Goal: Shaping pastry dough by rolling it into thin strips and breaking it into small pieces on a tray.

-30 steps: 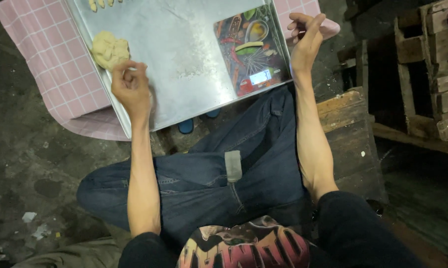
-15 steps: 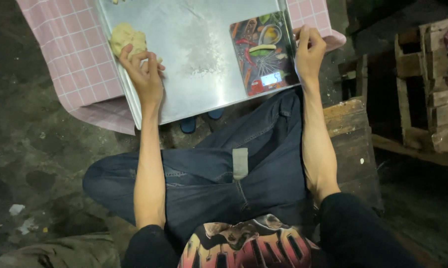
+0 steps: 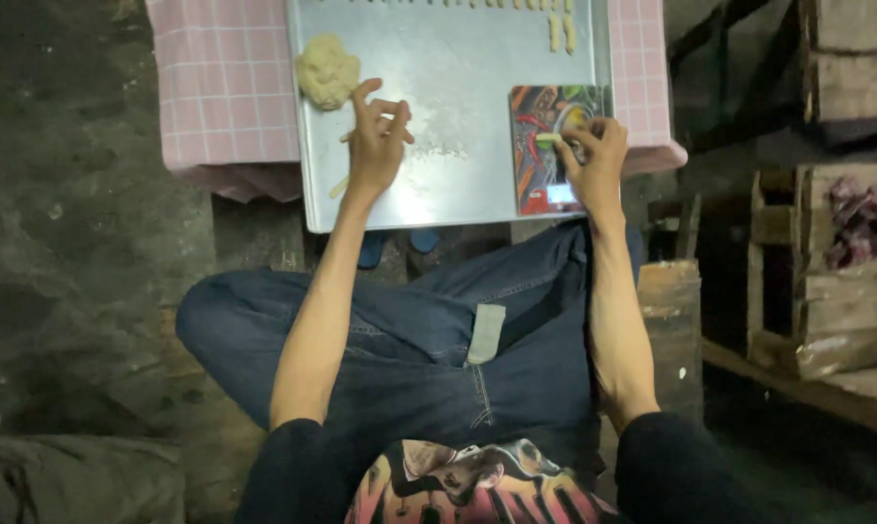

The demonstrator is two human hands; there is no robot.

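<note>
A metal baking tray [image 3: 458,184] lies on a low table with a pink checked cloth [image 3: 225,87]. A lump of pale dough [image 3: 327,70] sits at the tray's left. My left hand [image 3: 375,141] rests flat on the tray beside the lump, on a thin roll of dough [image 3: 339,186] that sticks out below it. My right hand [image 3: 594,155] pinches a small piece of dough [image 3: 547,141] over a colourful flat kitchen scale [image 3: 553,146] at the tray's right. Several small dough sticks [image 3: 561,29] line the tray's far edge.
I sit cross-legged in blue jeans [image 3: 438,340] on a wooden seat [image 3: 671,311]. Wooden crates [image 3: 836,243] stand to the right, one holding dark reddish pieces [image 3: 865,223]. Dark concrete floor [image 3: 79,291] spreads to the left.
The view has shifted, showing more of the tray's far edge. My left hand moved off the dough lump toward the tray's middle. My right hand moved onto the scale with a dough piece.
</note>
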